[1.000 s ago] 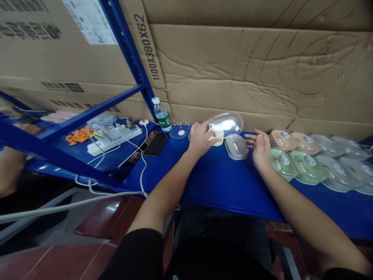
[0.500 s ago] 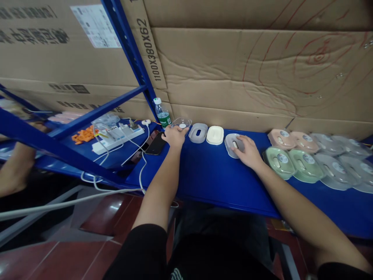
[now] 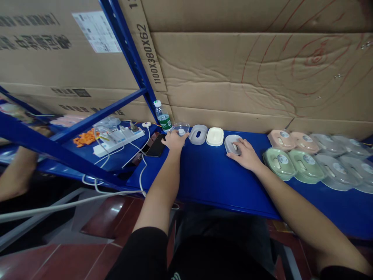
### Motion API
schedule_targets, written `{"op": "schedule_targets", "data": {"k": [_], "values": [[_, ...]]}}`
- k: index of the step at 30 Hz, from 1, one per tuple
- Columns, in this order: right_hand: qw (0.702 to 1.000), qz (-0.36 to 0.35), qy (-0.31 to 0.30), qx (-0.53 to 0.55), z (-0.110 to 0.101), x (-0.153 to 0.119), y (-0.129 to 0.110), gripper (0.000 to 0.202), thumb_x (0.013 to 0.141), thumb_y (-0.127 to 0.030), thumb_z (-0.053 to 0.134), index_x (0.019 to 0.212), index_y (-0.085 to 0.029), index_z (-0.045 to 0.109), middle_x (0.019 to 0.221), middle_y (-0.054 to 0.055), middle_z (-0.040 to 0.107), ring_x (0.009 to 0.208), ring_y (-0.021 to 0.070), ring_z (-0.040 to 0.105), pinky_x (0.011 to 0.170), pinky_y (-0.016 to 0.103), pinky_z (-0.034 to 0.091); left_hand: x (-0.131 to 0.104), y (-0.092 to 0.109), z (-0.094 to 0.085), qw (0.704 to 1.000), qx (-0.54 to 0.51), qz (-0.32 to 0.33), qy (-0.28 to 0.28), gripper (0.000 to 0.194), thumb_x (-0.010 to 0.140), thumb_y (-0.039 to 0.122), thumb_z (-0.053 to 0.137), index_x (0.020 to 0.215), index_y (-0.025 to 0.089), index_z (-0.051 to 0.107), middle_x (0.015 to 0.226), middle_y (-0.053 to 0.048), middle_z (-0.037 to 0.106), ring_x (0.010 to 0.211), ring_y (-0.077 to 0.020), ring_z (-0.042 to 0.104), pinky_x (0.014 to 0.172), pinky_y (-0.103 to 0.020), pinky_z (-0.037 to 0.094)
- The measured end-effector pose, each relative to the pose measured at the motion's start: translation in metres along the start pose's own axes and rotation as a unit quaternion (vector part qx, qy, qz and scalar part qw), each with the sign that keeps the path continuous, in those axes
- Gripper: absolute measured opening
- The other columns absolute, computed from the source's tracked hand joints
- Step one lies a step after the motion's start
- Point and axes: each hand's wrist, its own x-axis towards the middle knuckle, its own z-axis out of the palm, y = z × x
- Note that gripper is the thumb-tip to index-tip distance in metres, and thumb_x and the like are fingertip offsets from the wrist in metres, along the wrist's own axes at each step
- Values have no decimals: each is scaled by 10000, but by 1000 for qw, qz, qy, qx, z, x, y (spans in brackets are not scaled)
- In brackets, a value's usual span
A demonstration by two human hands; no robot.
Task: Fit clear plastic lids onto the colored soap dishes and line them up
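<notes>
My left hand (image 3: pixel 175 140) is at the far left of the blue bench, its fingers closed on the near edge of a clear plastic cover (image 3: pixel 184 126) with a white round spot. My right hand (image 3: pixel 245 154) grips a grey rounded-square lid (image 3: pixel 230 139) by its near right side, thumb in front and fingers on top. A small white oval piece lies on that lid, partly behind the fingers. Between my hands, side by side, are a grey frame with an oval slot (image 3: pixel 194 137) and a cream rounded-square tray (image 3: pixel 215 136).
Rows of finished-looking pink, green and grey lidded boxes (image 3: pixel 305 165) stand at right. A water bottle (image 3: pixel 163 118) and a black phone (image 3: pixel 155 146) are at left. Beyond the blue rack post are a power strip (image 3: pixel 116 139), orange pieces (image 3: pixel 85 138) and another person's arm (image 3: pixel 17 171).
My left hand has closed on the clear cover and drawn slightly nearer, the cover shifting with it. My right fingers and thumb have shifted toward the near right side of the grey lid.
</notes>
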Motion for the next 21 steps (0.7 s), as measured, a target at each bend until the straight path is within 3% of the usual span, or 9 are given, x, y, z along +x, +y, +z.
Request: {"op": "schedule_targets", "data": {"k": [9, 21], "values": [[1000, -3, -13, -24, -3, 1, -1, 763, 824, -676, 749, 1407, -193, 655, 1600, 209, 497, 1478, 461, 467, 1205, 646, 384, 3, -2, 2, 999, 28, 12, 11, 649, 858, 692, 634, 1320, 240, 688, 1535, -204, 552, 1400, -439, 484, 1154, -623, 326], [999, -6, -19, -37, -4, 1, -2, 727, 844, -665, 726, 1405, -207, 660, 1597, 187, 509, 1489, 458, 445, 1203, 641, 377, 2, -1, 2, 999, 35, 9, 4, 705, 845, 753, 611, 1317, 235, 697, 1442, -211, 620, 1349, -456, 515, 1097, -610, 378]]}}
